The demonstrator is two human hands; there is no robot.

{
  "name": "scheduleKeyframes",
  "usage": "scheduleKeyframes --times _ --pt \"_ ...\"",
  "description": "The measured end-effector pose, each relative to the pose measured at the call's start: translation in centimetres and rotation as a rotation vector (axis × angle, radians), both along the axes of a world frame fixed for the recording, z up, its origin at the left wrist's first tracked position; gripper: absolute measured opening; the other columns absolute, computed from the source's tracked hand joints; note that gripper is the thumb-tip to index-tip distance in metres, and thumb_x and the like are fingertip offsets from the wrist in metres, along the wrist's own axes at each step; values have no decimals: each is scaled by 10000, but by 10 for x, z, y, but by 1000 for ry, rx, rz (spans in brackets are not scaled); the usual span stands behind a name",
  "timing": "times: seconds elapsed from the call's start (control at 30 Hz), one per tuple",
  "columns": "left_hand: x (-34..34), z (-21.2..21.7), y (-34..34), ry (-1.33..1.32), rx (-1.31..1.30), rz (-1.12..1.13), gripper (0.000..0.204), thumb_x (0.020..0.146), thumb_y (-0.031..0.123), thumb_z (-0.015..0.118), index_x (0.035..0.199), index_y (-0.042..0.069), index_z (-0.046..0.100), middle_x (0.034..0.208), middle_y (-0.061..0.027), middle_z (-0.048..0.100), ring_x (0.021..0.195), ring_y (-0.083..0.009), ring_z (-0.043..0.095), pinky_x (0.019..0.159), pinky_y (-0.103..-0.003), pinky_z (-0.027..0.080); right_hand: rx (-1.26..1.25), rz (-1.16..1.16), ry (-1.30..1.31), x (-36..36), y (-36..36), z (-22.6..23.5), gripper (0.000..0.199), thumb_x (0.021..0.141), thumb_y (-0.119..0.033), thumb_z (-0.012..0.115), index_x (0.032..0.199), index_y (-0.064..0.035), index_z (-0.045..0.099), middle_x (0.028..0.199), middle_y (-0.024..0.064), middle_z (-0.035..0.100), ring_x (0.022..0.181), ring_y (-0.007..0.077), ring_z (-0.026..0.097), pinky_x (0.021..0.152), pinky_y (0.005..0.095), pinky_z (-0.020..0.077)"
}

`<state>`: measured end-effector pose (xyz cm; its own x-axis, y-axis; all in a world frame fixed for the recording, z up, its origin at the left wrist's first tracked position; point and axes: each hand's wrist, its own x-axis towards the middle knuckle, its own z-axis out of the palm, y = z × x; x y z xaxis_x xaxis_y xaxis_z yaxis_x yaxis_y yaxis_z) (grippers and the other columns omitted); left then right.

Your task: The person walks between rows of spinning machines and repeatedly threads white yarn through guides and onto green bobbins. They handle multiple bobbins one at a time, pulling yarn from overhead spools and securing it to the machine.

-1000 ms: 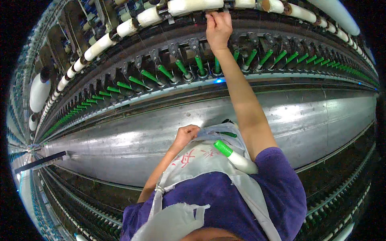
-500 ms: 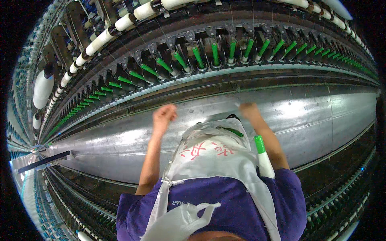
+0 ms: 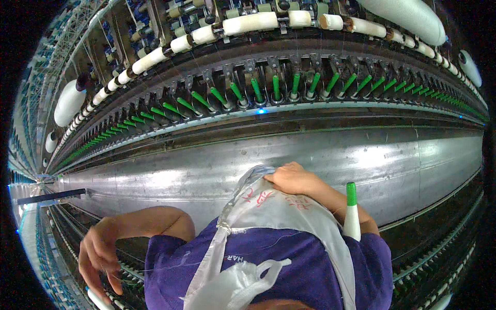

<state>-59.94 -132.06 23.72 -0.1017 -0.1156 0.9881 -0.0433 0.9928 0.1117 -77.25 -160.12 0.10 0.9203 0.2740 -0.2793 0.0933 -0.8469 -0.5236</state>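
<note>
My right hand (image 3: 294, 178) is closed on the top edge of the white apron (image 3: 274, 214), over my belly, with its fingertips partly hidden by the cloth. Out to the left, my left hand (image 3: 101, 253) hangs with bent, loosely spread fingers, and I see nothing held in it. A faint thread seems to run from near that hand across my purple shirt. Beside my right upper arm stands a green-topped bobbin wound with white yarn (image 3: 352, 217), its lower end hidden by the sleeve and apron.
Ahead runs a long spinning frame with a row of green-topped bobbins (image 3: 276, 88) along a pale rail. White rollers (image 3: 250, 23) and a large white yarn package (image 3: 408, 20) are above. A grey metal floor (image 3: 206, 160) lies between this frame and another machine row (image 3: 439, 263) behind me.
My left hand has swung back and outward to the left. My right hand has come in to the apron and grips it. The green tube seen on the apron is now out of sight.
</note>
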Motion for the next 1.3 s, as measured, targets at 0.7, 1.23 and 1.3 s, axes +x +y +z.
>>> scheduleKeyframes --times 0.7,1.23,1.3 --pt "121 -238 -140 426 967 1185 278 835 173 608 1091 66 600 1078 -52 572 885 -145 551 786 -254 429 1323 -632 -405 135 -106 15 211 912 -252 476 859 -55 531 619 26 552 422 52 441 339 186 294" --pt "111 -203 -329 -392 598 1551 135 839 184 551 893 73 606 839 -118 584 665 -297 593 606 -376 480 1793 -954 -701 234 -167 1 115 833 -31 506 914 46 535 714 132 573 529 157 517 405 263 359" --pt "114 -200 -323 -528 713 1670 123 815 165 548 898 84 587 924 -110 558 738 -328 596 630 -410 486 1469 -1130 -778 228 -163 -1 180 825 -60 520 979 32 533 760 148 584 568 200 561 448 306 416"
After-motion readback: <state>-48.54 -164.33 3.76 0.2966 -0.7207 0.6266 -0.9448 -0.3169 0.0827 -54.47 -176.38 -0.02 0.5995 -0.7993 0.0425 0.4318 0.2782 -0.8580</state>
